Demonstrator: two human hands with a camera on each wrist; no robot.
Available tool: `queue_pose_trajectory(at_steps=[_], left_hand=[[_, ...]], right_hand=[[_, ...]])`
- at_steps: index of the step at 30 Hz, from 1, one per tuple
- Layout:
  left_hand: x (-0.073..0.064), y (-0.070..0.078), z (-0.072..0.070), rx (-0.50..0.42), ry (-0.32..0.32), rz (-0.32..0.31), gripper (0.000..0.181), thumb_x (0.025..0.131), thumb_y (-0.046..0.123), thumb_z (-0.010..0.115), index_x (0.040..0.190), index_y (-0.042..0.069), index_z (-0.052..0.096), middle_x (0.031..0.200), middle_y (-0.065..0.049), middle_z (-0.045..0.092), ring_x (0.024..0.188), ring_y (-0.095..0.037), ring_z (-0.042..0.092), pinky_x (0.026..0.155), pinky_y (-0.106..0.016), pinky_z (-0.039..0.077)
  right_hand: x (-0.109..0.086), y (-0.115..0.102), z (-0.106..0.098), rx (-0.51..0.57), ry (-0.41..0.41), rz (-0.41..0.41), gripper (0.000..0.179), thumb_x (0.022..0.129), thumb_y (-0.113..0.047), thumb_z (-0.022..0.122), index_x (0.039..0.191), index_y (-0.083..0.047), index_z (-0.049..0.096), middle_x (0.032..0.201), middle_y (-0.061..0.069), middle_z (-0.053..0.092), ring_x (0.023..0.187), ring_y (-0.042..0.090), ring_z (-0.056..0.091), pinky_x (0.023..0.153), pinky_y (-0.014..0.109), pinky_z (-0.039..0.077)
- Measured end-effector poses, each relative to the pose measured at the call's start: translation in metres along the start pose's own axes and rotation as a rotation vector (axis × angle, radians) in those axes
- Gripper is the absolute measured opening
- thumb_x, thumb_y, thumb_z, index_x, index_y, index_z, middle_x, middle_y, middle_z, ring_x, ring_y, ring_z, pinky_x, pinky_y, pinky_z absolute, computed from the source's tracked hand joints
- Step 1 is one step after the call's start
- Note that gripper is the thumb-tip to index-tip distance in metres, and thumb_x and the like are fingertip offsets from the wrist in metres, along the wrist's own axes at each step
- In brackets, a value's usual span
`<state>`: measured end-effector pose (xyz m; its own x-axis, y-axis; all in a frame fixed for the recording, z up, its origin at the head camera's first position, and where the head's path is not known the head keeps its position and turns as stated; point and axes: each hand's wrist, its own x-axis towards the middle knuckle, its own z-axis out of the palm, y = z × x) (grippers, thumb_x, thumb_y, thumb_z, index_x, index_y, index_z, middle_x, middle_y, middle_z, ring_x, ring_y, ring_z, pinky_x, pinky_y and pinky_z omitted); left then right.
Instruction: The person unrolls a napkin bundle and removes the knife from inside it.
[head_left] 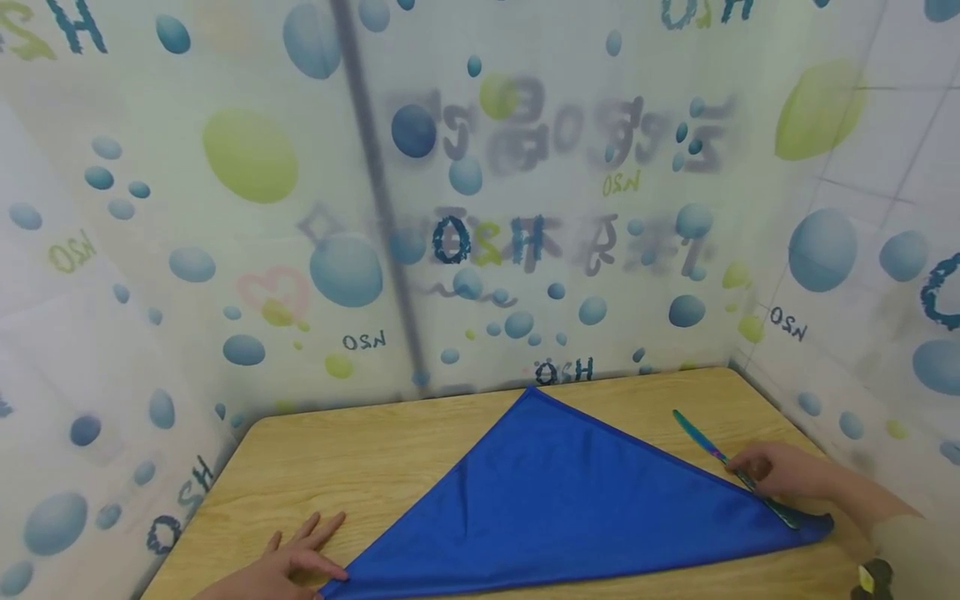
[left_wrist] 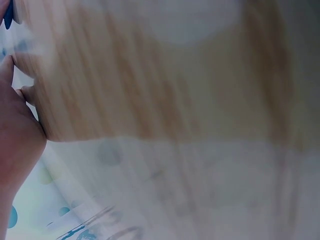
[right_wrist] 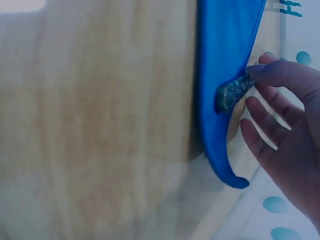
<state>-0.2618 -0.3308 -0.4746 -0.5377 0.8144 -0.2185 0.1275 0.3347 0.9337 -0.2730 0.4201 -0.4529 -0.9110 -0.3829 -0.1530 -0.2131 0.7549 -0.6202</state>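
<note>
A blue cloth napkin (head_left: 555,492), folded into a triangle, lies on the wooden table with its peak toward the back edge. My left hand (head_left: 288,567) pinches its left corner, the other fingers spread over the wood. Between thumb and fingers, my right hand (head_left: 787,475) holds a shimmering green-blue table knife (head_left: 697,433) by the middle. The blade points to the back left, beyond the napkin's slanting edge. In the right wrist view the knife's patterned handle (right_wrist: 232,94) overlaps the napkin (right_wrist: 220,135) near its curled right tip.
The light wooden table (head_left: 337,458) has rounded back corners. A pale curtain (head_left: 525,292) printed with blue and green drops hangs behind it and along both sides. A small dark and yellow object (head_left: 873,577) shows at the right wrist.
</note>
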Motion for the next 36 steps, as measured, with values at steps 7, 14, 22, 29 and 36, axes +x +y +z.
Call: queue_pose_trajectory(at_steps=[7,14,22,29,36], left_hand=[[0.006,-0.001,-0.002,0.075,0.022,0.029,0.033,0.091,0.006,0.048,0.123,0.009,0.054,0.142,-0.024,-0.016,0.113,0.010,-0.028,0.070,-0.059,-0.035],[0.006,-0.001,-0.002,-0.028,0.001,-0.027,0.033,0.092,0.005,0.047,0.124,0.005,0.053,0.144,-0.019,-0.018,0.116,-0.010,-0.032,0.073,-0.057,-0.035],[0.008,-0.003,-0.006,-0.016,-0.004,-0.017,0.033,0.093,0.006,0.045,0.125,0.005,0.052,0.144,-0.017,-0.018,0.116,-0.009,-0.033,0.072,-0.057,-0.035],[0.005,-0.001,-0.004,0.001,0.032,-0.020,0.031,0.092,0.008,0.047,0.122,0.006,0.055,0.149,-0.009,-0.003,0.123,-0.011,-0.028,0.070,-0.061,-0.033],[-0.003,-0.007,0.004,0.128,0.014,0.233,0.033,0.088,0.001,0.051,0.121,0.007,0.054,0.146,-0.004,0.020,0.124,0.014,-0.004,0.084,-0.033,-0.035]], right_hand=[[0.007,0.004,-0.004,-0.036,-0.056,-0.139,0.045,0.072,-0.010,0.069,0.116,-0.009,0.060,0.122,0.023,0.041,0.100,0.016,0.046,0.071,0.025,0.043],[0.010,0.003,-0.006,-0.103,-0.106,-0.148,0.058,0.070,-0.016,0.072,0.125,-0.012,0.055,0.135,0.031,0.027,0.117,0.058,0.018,0.085,0.031,0.039],[0.009,-0.002,-0.010,-0.139,-0.132,-0.113,0.061,0.071,-0.019,0.072,0.127,-0.008,0.051,0.136,0.028,0.028,0.119,0.055,0.020,0.086,0.046,0.039],[0.010,-0.004,-0.008,-0.016,-0.169,-0.103,0.058,0.075,-0.007,0.066,0.129,0.002,0.045,0.138,0.033,0.019,0.110,0.048,0.039,0.077,0.026,0.043],[0.013,-0.009,-0.004,0.058,-0.143,-0.011,0.059,0.069,0.006,0.064,0.126,0.004,0.047,0.138,0.032,0.018,0.081,0.022,0.047,0.064,0.026,0.044]])
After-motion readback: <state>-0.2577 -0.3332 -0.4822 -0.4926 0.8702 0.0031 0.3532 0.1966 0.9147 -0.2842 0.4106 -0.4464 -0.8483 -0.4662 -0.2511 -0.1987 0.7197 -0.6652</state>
